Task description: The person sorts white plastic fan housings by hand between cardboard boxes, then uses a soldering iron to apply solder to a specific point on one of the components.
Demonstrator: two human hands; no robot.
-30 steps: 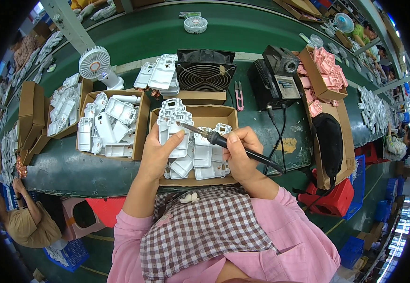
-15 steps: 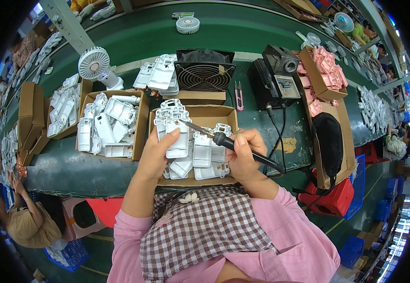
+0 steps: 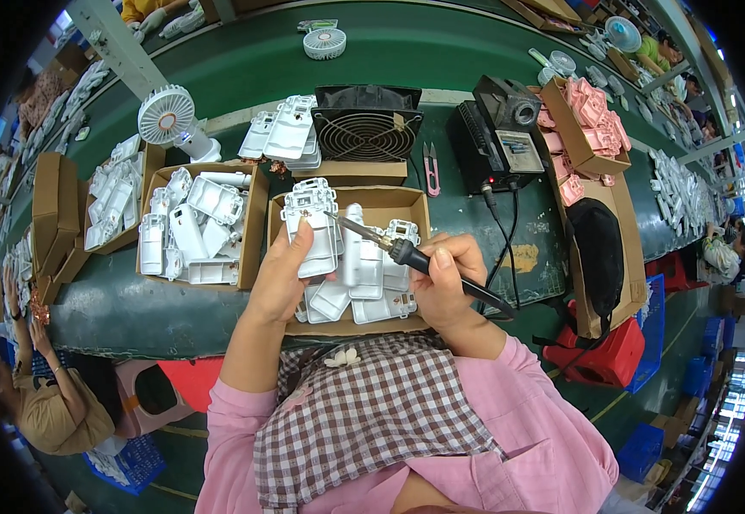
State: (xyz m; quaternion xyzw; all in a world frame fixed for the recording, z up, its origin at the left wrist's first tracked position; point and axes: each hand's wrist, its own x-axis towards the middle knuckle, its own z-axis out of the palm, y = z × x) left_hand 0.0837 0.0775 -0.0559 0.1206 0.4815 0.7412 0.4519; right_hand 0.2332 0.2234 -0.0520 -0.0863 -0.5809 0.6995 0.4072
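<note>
My left hand is closed on a small stack of white plastic housings, thumb on top, above the left part of a cardboard box. My right hand grips the black handle of a soldering iron. Its metal tip points left and lies close to the upper part of the top housing; whether they touch I cannot tell. Just right of the stack, a white shell stands on end among other white housings lying in the box.
Behind the box stand a black fan and more white housings. A soldering station with cables, pink-handled snips and a box of pink parts are to the right. A full box and a white fan are left.
The white shell now stands in the box right of the held stack, where it was not seen before. My left thumb has shifted up the stack; the iron's tip stays close to it.
</note>
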